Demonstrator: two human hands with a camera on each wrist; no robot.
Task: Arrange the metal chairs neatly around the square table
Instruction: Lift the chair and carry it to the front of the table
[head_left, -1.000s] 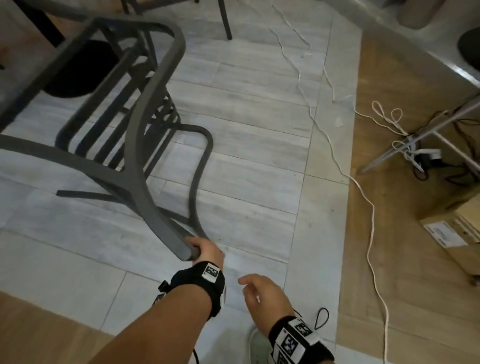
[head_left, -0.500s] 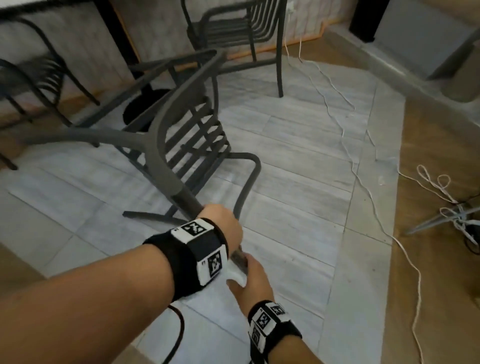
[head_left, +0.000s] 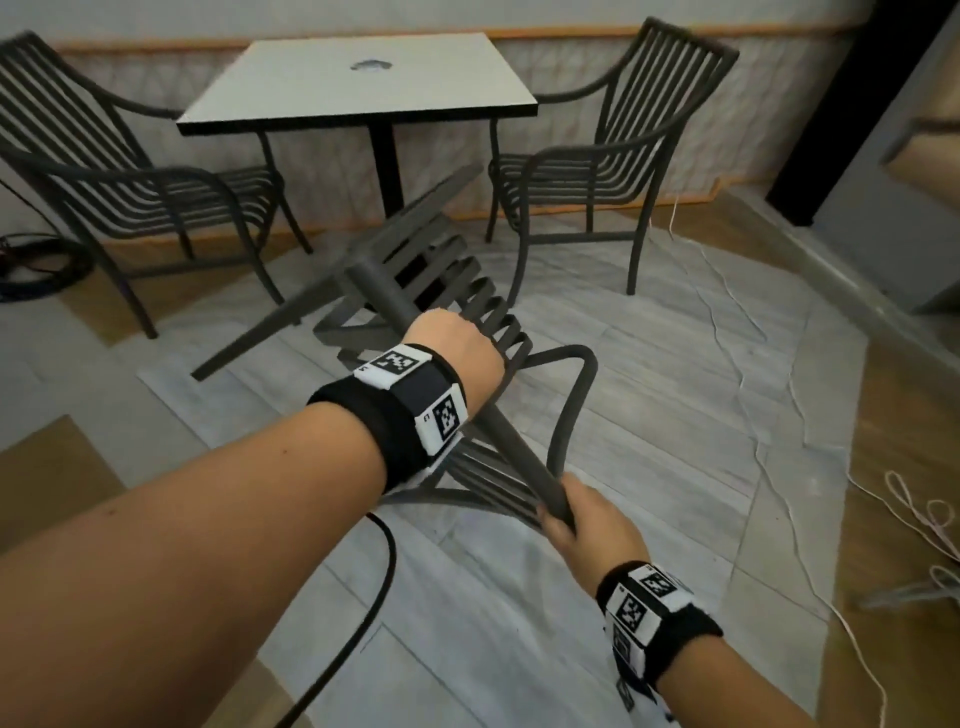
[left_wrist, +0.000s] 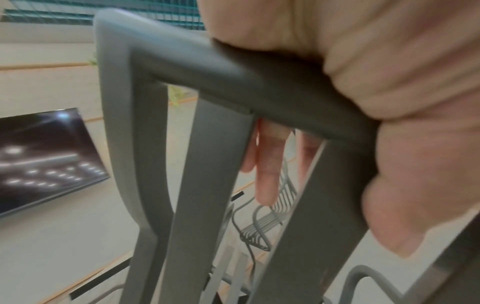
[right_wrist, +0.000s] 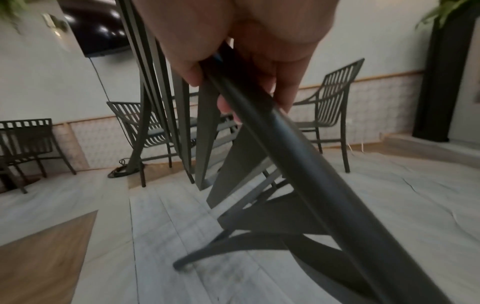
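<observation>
A dark grey metal chair (head_left: 431, 270) hangs tilted in front of me, its slatted back toward me. My left hand (head_left: 457, 353) grips the top rail (left_wrist: 233, 78) of the backrest, fingers curled round it. Lower on the same rail (right_wrist: 298, 144), my right hand (head_left: 576, 519) grips the near end. The square white-topped table (head_left: 363, 83) stands beyond on a black post. One metal chair (head_left: 119, 176) stands at its left side and another (head_left: 613, 156) at its right.
A black cable (head_left: 374, 587) trails across the pale floor below my left arm. White cords (head_left: 753, 322) run along the floor on the right. A dark pillar (head_left: 841, 104) and a raised step (head_left: 810, 260) lie at the far right. Another chair (right_wrist: 23, 139) stands far left.
My right hand has taken hold of the chair's rail below the left hand. The chair has been swung round and lifted toward the table, which has come into view.
</observation>
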